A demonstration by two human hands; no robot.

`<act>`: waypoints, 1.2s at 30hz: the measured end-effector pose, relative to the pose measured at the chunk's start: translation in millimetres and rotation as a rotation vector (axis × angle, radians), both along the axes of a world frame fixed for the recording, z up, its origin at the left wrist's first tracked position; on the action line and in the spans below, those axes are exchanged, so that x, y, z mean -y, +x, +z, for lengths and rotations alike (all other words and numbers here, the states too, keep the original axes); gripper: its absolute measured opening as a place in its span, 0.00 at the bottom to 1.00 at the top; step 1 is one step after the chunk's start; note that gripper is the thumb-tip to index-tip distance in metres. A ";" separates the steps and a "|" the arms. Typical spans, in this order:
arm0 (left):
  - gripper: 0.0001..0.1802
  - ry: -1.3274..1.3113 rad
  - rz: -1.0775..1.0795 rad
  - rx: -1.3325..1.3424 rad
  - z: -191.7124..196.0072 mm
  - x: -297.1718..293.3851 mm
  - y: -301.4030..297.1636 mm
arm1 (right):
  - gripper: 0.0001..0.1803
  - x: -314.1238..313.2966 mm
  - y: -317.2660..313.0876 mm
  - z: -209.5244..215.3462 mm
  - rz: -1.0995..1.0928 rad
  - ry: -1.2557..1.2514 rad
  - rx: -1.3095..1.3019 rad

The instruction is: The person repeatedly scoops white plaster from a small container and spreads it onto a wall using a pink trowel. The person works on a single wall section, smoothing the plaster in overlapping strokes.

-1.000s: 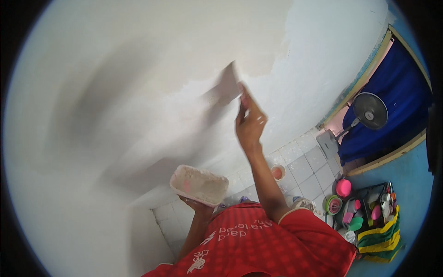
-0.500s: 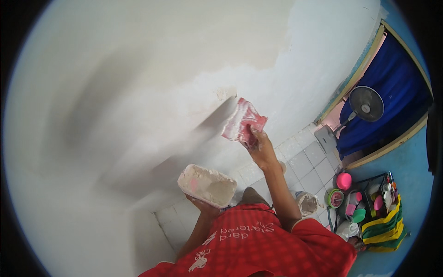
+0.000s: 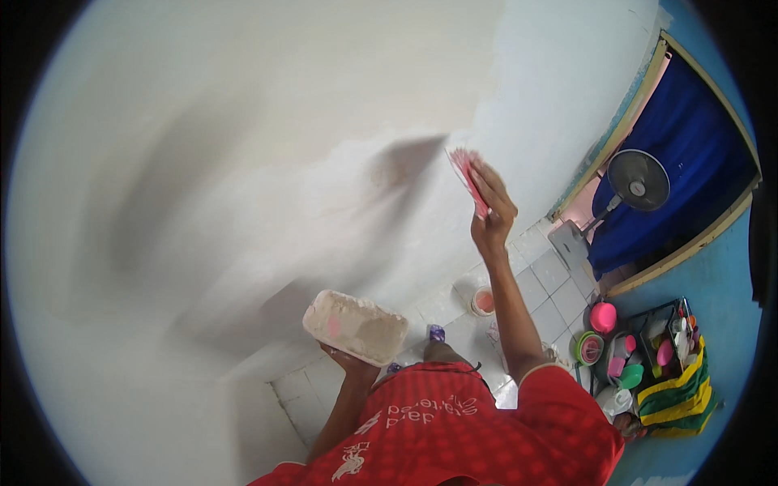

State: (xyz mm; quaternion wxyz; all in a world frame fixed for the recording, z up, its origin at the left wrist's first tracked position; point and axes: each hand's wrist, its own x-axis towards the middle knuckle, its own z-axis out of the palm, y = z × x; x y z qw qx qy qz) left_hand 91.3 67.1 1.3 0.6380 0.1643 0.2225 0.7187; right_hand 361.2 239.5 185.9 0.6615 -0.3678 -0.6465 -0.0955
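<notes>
The red checked shirt (image 3: 462,445) bears white lettering (image 3: 433,411), 1 white bird emblem (image 3: 351,462) and pale-trimmed short sleeves (image 3: 567,405).

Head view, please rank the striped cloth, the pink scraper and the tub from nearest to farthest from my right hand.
1. Pink scraper: held in your right hand.
2. Tub: down and to the left, in your left hand.
3. Striped cloth: farthest, at the lower right of the picture.

The right hand (image 3: 496,208) is raised, gripping, its arm (image 3: 517,312) outstretched; the left hand (image 3: 350,362) is lower, partly hidden.
</notes>
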 end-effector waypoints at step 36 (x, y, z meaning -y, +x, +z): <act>0.42 -0.033 -0.072 0.207 6.6 5.4 3.7 | 0.19 38.3 -134.8 -23.7 0.299 -0.490 -0.081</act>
